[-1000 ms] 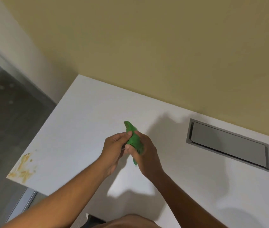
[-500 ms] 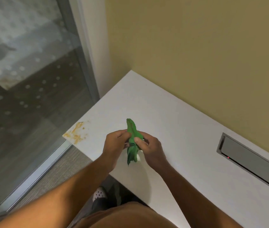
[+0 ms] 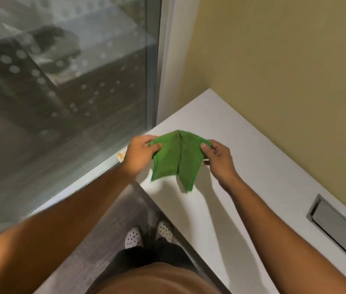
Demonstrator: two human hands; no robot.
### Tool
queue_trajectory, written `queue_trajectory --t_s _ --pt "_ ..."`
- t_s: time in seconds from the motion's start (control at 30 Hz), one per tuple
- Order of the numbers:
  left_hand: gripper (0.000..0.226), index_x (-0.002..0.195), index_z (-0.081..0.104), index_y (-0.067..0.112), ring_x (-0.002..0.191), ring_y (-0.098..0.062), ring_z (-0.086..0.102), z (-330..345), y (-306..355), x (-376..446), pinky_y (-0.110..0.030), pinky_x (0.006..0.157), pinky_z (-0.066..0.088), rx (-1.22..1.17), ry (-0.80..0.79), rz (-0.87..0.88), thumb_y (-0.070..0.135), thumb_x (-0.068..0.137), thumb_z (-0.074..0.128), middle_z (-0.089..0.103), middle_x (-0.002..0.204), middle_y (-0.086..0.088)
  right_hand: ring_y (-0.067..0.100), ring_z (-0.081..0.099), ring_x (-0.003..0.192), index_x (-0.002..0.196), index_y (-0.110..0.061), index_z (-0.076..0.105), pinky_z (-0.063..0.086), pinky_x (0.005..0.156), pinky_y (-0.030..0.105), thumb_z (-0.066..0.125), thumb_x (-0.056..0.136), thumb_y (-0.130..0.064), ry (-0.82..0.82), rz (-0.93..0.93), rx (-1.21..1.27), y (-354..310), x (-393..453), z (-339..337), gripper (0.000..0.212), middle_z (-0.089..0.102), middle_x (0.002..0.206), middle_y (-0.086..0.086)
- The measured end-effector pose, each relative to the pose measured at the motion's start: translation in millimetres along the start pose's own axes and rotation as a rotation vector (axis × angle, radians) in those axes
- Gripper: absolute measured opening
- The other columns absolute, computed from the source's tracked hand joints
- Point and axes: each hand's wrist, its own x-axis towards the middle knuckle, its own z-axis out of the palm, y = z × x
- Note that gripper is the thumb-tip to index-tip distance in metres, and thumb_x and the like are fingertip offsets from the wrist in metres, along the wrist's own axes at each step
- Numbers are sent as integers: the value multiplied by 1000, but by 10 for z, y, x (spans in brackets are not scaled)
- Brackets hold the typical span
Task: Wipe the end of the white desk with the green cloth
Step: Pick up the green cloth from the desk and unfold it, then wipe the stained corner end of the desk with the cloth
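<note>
A green cloth hangs spread out in the air above the end of the white desk. My left hand pinches its upper left corner and my right hand pinches its upper right corner. The cloth has a crease down its middle and its lower edges dangle free. A yellow-orange stain shows on the desk's end corner, mostly hidden behind my left hand.
A glass wall with a metal frame stands right beside the desk's end. A yellow wall runs behind the desk. A grey cable flap is set into the desk at right. My feet in white shoes stand on dark floor.
The cloth, bunched between both hands before, is now pulled open, with my hands moved apart. The view has swung left, bringing the desk's end and the glass closer.
</note>
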Motion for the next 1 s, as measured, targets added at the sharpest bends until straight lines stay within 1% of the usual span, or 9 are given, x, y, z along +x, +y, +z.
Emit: queue_trajectory --t_s 0.17,0.3,0.37,0.53,0.67,0.73,0.83,0.9,1.0 --pt "23 113 82 14 99 -23 76 -154 244 372 -34 92 59 242 62 220 3 94 74 82 106 -6 29 72 92 114 -3 74 59 92 52 58 106 -11 -30 -148 -99 -188 498 -124 20 77 102 13" --pt "27 112 84 13 121 -24 69 -264 164 550 -28 109 46 480 31 391 -2 90 77 79 126 -6 9 72 110 121 -22 77 52 96 19 64 102 -19 -31 -324 -348 -28 549 -209 24 79 118 -6" --pt "30 108 85 12 129 -33 61 -334 -60 597 -32 113 38 654 -19 406 -6 88 74 75 133 -10 16 69 115 124 -16 77 42 103 10 68 99 -11 -61 -439 -509 248 515 -188 26 77 124 0" --pt "23 100 88 17 133 -45 60 -309 -693 445 -58 108 44 1042 -67 392 3 86 75 76 132 -13 35 70 101 110 -12 79 56 90 42 69 97 -11 -333 -593 -810 921 343 31 17 78 109 12" --pt "25 109 86 23 149 -47 46 -230 -1113 154 -73 120 27 1261 -67 352 10 94 70 61 153 -14 34 71 90 90 -11 82 57 79 43 68 81 -15 -502 -606 -947 1214 182 223 18 78 97 9" --pt "29 115 84 19 148 -49 46 -188 -1284 -16 -80 117 28 1282 3 341 8 88 76 57 157 -17 35 68 84 86 -8 79 55 76 43 61 78 -16 -469 -567 -908 1212 195 299 21 75 89 10" --pt "48 132 72 10 149 -47 47 13 -1586 -283 -78 120 28 1210 36 436 7 84 76 54 157 -24 38 63 97 101 -7 72 50 85 43 48 84 -20 -400 -525 -882 1093 400 553 32 70 101 12" --pt "44 132 69 5 145 -43 52 281 -1813 -501 -70 124 30 1134 -1 577 9 88 69 61 149 -26 41 57 123 127 -5 65 46 107 46 50 96 -28 -342 -524 -919 1072 623 818 41 63 130 18" --pt "58 146 49 -2 152 -46 41 719 -1948 -720 -69 123 32 912 192 329 16 92 57 49 157 -31 39 13 163 166 -16 22 10 131 57 37 99 -72 -350 -394 -1083 1116 913 1227 89 17 175 16"
